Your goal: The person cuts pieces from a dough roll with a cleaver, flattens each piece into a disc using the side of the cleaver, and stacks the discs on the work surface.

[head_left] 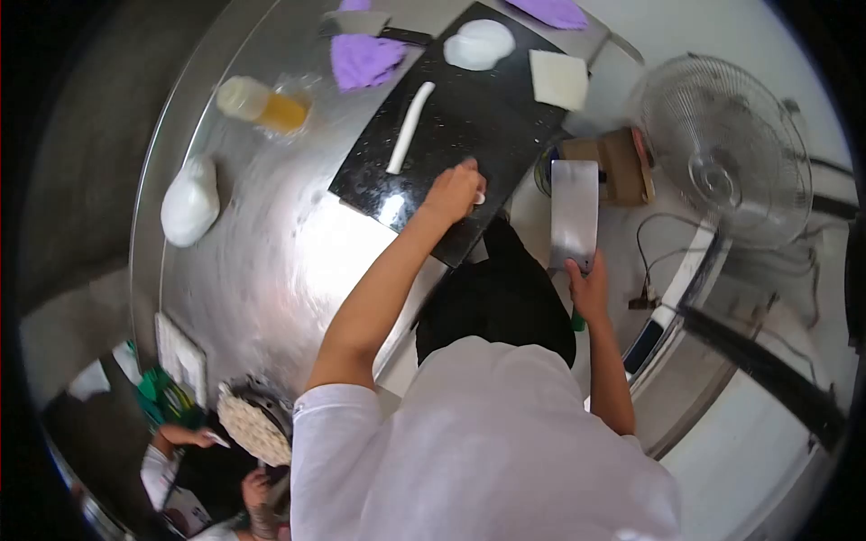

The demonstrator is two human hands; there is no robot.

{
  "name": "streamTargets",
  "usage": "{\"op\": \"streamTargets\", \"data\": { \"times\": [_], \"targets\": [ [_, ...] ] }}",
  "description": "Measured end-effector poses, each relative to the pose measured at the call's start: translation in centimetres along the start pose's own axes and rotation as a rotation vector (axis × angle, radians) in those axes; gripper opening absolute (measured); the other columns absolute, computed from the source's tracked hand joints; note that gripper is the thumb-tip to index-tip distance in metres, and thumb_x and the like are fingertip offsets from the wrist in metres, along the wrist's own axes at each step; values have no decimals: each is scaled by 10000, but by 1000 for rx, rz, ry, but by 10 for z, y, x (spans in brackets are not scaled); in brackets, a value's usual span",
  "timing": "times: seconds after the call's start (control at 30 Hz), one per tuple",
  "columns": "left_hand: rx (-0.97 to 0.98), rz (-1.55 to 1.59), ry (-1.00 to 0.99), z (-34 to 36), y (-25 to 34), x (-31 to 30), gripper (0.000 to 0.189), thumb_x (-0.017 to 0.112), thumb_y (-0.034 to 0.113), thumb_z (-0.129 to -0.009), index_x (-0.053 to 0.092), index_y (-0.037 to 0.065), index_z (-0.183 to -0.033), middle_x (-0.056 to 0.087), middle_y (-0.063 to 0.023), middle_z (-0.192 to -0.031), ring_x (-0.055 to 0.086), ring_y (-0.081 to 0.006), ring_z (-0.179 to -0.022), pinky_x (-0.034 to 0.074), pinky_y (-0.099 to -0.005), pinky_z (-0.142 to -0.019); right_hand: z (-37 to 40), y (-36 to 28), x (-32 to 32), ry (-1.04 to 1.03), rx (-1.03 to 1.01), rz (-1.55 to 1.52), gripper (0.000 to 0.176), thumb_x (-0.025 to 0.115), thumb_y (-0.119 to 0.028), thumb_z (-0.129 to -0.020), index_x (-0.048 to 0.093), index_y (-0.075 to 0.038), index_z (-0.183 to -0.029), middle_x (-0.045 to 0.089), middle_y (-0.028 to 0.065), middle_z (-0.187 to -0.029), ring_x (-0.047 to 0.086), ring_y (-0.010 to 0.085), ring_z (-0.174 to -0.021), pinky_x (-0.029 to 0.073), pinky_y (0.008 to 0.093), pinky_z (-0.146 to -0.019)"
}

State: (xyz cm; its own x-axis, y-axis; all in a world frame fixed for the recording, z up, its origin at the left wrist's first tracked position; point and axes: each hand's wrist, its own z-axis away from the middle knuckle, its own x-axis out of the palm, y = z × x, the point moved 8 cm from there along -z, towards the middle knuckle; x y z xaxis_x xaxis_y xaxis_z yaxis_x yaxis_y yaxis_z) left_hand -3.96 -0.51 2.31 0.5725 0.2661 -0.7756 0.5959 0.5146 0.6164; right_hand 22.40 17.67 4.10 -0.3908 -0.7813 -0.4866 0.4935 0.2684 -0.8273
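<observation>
On the near part of the black board (pixel 501 117), my left hand (pixel 456 191) is closed around a small white piece (pixel 480 198), of which only a bit shows. My right hand (pixel 588 287) grips the handle of a broad cleaver (pixel 575 212), its blade pointing away from me, off the board's right side. A white dough strip (pixel 410 128) lies on the board beyond my left hand. Farther back on the board are a round white dough lump (pixel 479 45) and a square white cloth (pixel 558 80).
An oil bottle (pixel 262 106), a white bag-like lump (pixel 190 201) and purple cloths (pixel 365 61) are on the metal table (pixel 262 243). A fan (pixel 726 149) and a cardboard box (pixel 622 167) are at the right. Another person's hands are near a filled bowl (pixel 254 428) at lower left.
</observation>
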Motion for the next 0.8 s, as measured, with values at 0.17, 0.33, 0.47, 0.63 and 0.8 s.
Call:
{"op": "streamTargets", "data": {
  "times": [0.17, 0.33, 0.47, 0.63, 0.8],
  "targets": [
    [-270, -170, -153, -32, 7, -14, 392, 891, 92, -661, 675, 48, -986, 622, -180, -1126, 662, -408, -1065, 553, -495, -897, 32, 21, -5, 182, 54, -24, 271, 679, -155, -977, 535, -43, -1177, 521, -1, -644, 490, 89, -472, 379, 271, -429],
    [-254, -337, -134, -33, 14, -15, 639, 955, 185, -610, 618, 72, -1141, 616, -188, -1177, 659, -411, -1090, 561, -484, -924, 37, 24, 11, 83, 316, -134, 362, 714, -163, -940, 592, 30, -1221, 689, 152, -888, 654, 231, -690, 519, 372, -657],
    [-244, -328, -457, -50, 4, 0, 608, 854, 270, -700, 588, 124, -1227, 562, -158, -1294, 576, -383, -1233, 487, -571, -993, 6, 12, 5, 93, 198, -221, 391, 724, -195, -934, 596, 25, -1231, 711, 166, -948, 678, 256, -798, 530, 385, -759],
    [-319, 32, 76, -75, 19, 6, 670, 768, 459, -788, 538, 135, -1327, 475, -161, -1464, 400, -400, -1406, 317, -588, -1132, -39, -11, -26, 158, -58, -123, 432, 742, -277, -928, 607, 35, -1195, 719, 143, -933, 673, 225, -843, 523, 373, -786],
    [-41, -222, 290, -62, 34, 12, 906, 672, 651, -807, 455, 54, -1453, 295, -163, -1625, 210, -393, -1523, 76, -616, -1219, -108, -35, -50, 34, 15, -198, 420, 723, -315, -948, 616, 24, -1171, 683, 113, -869, 634, 168, -698, 495, 334, -631]
  ]
}}
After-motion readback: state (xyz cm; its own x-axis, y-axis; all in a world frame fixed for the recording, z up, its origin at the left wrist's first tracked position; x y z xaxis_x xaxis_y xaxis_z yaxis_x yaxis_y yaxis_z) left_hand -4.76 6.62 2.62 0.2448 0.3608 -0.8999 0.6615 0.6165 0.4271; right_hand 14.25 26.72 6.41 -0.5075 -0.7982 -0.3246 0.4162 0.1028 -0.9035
